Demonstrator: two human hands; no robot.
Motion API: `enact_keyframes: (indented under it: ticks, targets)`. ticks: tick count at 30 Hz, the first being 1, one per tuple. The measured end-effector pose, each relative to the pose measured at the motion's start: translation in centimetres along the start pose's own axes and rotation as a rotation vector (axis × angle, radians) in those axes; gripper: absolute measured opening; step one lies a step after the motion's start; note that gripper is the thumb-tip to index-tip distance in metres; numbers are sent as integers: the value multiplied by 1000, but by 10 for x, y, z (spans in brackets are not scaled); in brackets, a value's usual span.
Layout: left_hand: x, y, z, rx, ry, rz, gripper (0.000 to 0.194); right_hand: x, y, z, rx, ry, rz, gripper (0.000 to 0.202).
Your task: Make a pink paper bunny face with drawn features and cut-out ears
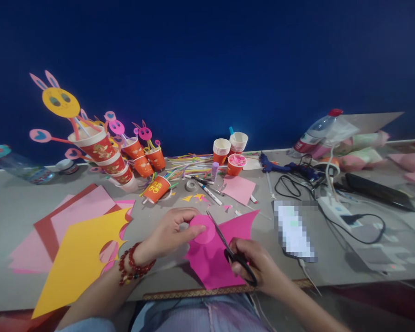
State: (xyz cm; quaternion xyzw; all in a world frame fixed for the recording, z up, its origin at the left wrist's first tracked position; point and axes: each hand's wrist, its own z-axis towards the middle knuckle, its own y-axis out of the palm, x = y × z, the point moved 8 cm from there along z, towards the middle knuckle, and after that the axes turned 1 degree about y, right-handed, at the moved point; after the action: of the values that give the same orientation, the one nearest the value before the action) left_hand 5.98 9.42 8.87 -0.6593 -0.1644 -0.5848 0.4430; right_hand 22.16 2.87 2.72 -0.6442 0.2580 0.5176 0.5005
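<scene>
Left hand (174, 234) pinches pink paper disc (203, 233); right hand (259, 260) grips black-handled scissors (229, 253), long axis slanting forward-left, tips beside disc's right edge; magenta sheet (211, 267) underneath, blade contact unclear.

Red beads and pale blue cloth at a crowded worktable.
Glossy dark-red bracelets (134, 266), one golden bead (126, 279) among them, circle the left wrist (143, 254); a light-blue sleeve (86, 325) shows lower left, a blue-and-mauve garment (193, 316) bottom centre.
</scene>
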Motion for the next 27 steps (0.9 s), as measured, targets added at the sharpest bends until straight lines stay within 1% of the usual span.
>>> enact_keyframes:
  ticks: [6,9,13,19,24,27]
  targets:
    - [8,2,0,-34,55,51,31,-4,1,3,-6,11,33,61]
    - [8,2,1,-37,51,53,31,-4,1,3,-3,14,16,62]
    - [7,2,1,-39,27,58,30,-3,0,2,-9,5,-7,61]
    - [5,1,1,-30,32,39,28,0,-1,0,-3,5,-33,61]
    - [-1,-1,0,3,1,20,30,2,0,0,-10,19,-2,62]
    - [-1,-1,0,-3,-1,30,32,3,2,0,-25,32,33,62]
